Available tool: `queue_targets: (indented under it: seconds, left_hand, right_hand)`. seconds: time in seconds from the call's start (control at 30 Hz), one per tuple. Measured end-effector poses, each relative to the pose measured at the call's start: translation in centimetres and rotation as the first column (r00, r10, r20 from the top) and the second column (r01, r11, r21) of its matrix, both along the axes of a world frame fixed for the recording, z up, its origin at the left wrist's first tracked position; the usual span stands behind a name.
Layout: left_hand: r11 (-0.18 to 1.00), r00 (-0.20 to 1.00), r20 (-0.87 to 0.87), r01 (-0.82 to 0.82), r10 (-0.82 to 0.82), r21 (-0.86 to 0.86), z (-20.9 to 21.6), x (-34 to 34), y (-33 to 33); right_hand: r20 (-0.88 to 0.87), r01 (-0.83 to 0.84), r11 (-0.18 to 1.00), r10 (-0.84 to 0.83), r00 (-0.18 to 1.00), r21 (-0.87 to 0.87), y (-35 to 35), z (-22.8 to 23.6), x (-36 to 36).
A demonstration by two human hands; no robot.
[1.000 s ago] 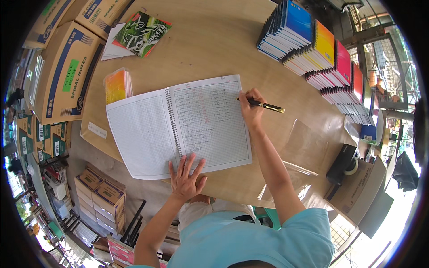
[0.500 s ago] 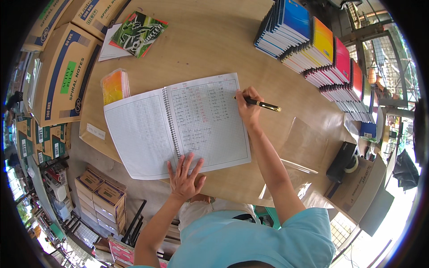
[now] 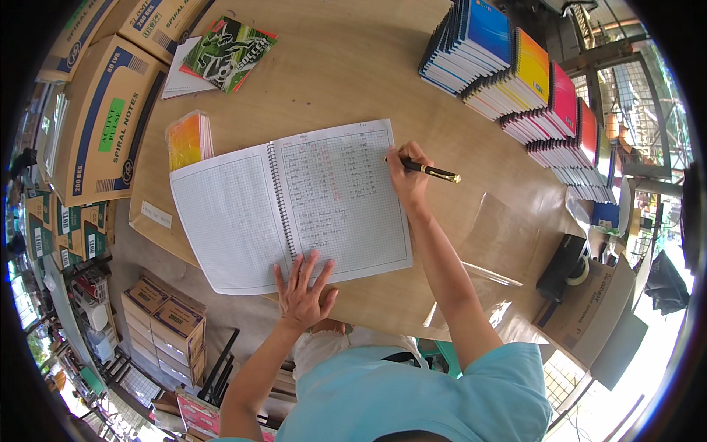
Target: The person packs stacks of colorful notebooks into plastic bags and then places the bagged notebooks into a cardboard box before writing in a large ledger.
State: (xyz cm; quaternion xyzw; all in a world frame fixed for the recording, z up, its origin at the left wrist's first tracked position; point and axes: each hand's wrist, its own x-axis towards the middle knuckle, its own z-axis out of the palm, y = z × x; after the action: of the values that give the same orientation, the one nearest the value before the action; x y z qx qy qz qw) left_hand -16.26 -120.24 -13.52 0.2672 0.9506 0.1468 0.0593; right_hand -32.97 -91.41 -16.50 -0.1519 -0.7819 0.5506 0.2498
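Note:
An open spiral notebook (image 3: pixel 228 228) with squared pages lies on the wooden table in front of me. Handwriting in dark and red ink covers much of its right page. My right hand (image 3: pixel 410 171) grips a black and gold pen (image 3: pixel 434 172), its tip at the right page's upper right edge. My left hand (image 3: pixel 303 293) rests with fingers spread on the notebook's lower edge, just beside the bottom of the spiral binding. A small yellow-orange notebook pack (image 3: pixel 188 141) touches the upper left of the open notebook.
Stacked spiral notebooks (image 3: pixel 486 37) in several colours line the table's far right. Brown cartons (image 3: pixel 88 166) stand at the left, near a green soccer-print notebook (image 3: pixel 228 55). A black tape dispenser (image 3: pixel 562 267) and an open carton (image 3: pixel 589 302) sit at the right, by clear plastic sheets (image 3: pixel 497 228).
Almost nothing differs. The pen and my right hand have shifted very slightly; my left hand stays flat on the notebook.

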Motion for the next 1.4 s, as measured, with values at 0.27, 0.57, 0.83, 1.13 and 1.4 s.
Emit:
queue_targets:
  seconds: [0.27, 0.57, 0.83, 1.13, 1.4]
  left_hand:
    - [1.000, 1.000, -0.009, 0.002, -0.002, 0.010, 0.0, 0.0, 0.0]
    - [1.000, 1.000, -0.001, 0.002, -0.002, 0.003, 0.0, 0.0, 0.0]
    - [1.000, 1.000, -0.014, 0.028, -0.028, -0.010, 0.0, 0.0, -0.2]
    - [0.999, 0.999, -0.020, 0.029, -0.029, -0.014, -0.1, 0.0, -0.2]
    - [1.000, 0.999, 0.047, -0.001, 0.002, -0.007, 0.0, 0.2, -0.2]
  right_hand:
    - [-0.007, 0.009, 1.000, -0.009, 1.000, -0.001, 0.0, 0.0, 0.0]
    - [0.031, -0.001, 1.000, 0.000, 1.000, 0.011, -0.1, 0.4, 0.1]
    - [-0.021, 0.049, 0.998, -0.050, 0.999, -0.038, -0.4, 0.5, 0.0]
    - [-0.078, 0.050, 0.999, -0.050, 0.996, 0.004, -0.3, -0.1, -0.3]
    - [-0.071, 0.049, 0.999, -0.048, 0.996, 0.011, -0.4, 0.0, -0.3]
